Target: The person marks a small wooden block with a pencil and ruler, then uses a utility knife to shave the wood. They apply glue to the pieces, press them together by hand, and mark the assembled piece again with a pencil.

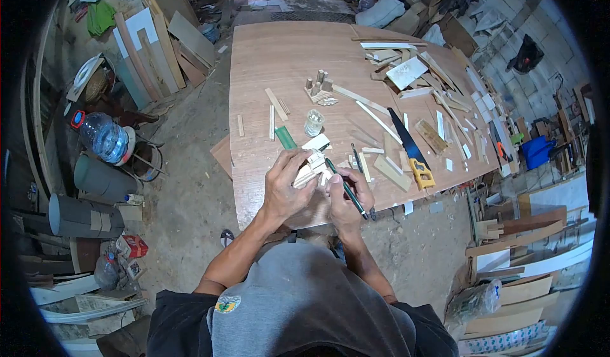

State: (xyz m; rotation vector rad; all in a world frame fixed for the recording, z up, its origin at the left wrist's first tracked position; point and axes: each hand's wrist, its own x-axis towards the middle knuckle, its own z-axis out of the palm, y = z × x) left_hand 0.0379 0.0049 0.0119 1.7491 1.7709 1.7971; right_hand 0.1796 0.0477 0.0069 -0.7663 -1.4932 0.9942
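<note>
Near the front edge of the wooden table (279,58), my left hand (287,182) grips a small assembly of pale wood pieces (310,170). My right hand (348,199) is closed around a dark green pencil-like tool (345,189), whose upper end meets the wood pieces. Just beyond the hands lie a green piece (285,137) and a white block (316,142). A glass jar (314,122) stands behind them, and farther back is a small wooden model with upright posts (319,87).
A handsaw with a yellow handle (421,174) lies right of my hands. Wood offcuts (406,73) are heaped at the table's back right. At the left, a large water bottle (105,138) rests on a stand, with grey cylinders (86,216) below it.
</note>
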